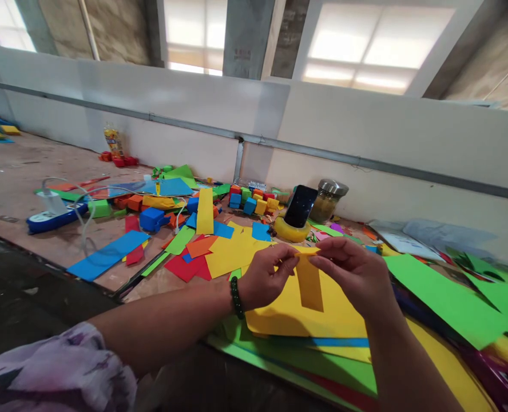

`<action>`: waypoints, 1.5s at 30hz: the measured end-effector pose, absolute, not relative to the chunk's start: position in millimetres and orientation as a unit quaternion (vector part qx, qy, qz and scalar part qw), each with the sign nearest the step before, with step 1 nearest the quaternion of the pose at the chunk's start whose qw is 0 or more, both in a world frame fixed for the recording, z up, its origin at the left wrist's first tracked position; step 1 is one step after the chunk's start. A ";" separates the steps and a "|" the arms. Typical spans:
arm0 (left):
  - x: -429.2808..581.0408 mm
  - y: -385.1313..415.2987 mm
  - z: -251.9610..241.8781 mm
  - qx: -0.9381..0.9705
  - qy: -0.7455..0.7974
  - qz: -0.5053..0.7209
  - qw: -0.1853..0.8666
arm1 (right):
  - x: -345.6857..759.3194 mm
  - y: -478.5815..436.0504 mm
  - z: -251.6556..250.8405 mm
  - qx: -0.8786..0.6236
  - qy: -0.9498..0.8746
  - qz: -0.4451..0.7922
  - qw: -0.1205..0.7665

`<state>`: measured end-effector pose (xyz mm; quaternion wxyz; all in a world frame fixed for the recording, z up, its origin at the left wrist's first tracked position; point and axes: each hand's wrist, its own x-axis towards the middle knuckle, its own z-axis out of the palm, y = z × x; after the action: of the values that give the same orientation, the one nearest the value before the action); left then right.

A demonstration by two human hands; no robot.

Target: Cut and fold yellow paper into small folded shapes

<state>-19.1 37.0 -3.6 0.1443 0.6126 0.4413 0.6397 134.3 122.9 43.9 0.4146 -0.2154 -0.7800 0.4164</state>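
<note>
A yellow paper strip (pixel 310 286) hangs down between my two hands, above a stack of yellow sheets (pixel 280 320). My left hand (pixel 271 274), with a dark bead bracelet at the wrist, pinches the strip's top edge at its left end. On the right end of that same edge, the thumb and fingertips of my right hand (pixel 352 272) are pressed together. The top edge looks folded over. Green, blue and red sheets lie under the yellow stack.
A phone (pixel 301 206) leans on a yellow tape roll (pixel 292 230) beside a lidded jar (pixel 329 200). Small folded paper blocks (pixel 254 200) and loose coloured pieces lie beyond my hands. Farther left are a power strip (pixel 56 217) and a bottle (pixel 113 141). Green sheets (pixel 447 297) lie right.
</note>
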 end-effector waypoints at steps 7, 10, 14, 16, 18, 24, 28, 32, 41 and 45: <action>-18.8 36.7 -6.3 0.624 0.451 0.624 0.131 | 134.3 122.3 48.8 -0.232 -0.794 0.391 0.404; -18.9 37.0 -5.9 0.622 0.452 0.627 0.129 | 134.4 122.6 48.6 -0.229 -0.798 0.387 0.401; -18.5 39.4 -5.1 0.601 0.455 0.639 0.155 | 133.8 122.8 46.4 -0.226 -0.809 0.357 0.407; -18.4 41.3 -5.3 0.580 0.452 0.654 0.179 | 133.2 122.2 45.9 -0.221 -0.811 0.350 0.414; -18.7 43.0 -5.8 0.565 0.446 0.665 0.197 | 132.8 121.4 46.3 -0.217 -0.811 0.352 0.414; -21.4 43.8 -4.1 0.562 0.438 0.670 0.207 | 133.6 120.1 48.1 -0.213 -0.826 0.353 0.385; -22.0 46.2 -2.5 0.523 0.385 0.686 0.328 | 132.8 120.8 46.2 -0.225 -0.820 0.348 0.396; -18.9 49.9 -6.1 0.484 0.364 0.636 0.479 | 126.5 119.0 39.4 -0.278 -0.758 0.364 0.464; -22.2 48.9 -9.9 0.603 0.494 0.573 0.251 | 113.1 105.3 28.8 -0.288 -0.769 0.338 0.459; -24.7 46.4 -2.2 0.587 0.476 0.584 0.295 | 117.3 111.4 31.5 -0.255 -0.760 0.408 0.437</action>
<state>-24.7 46.4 -2.2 0.2954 0.5873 0.4762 0.5840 117.3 111.4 31.5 0.4366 -0.2552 -0.7600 0.4081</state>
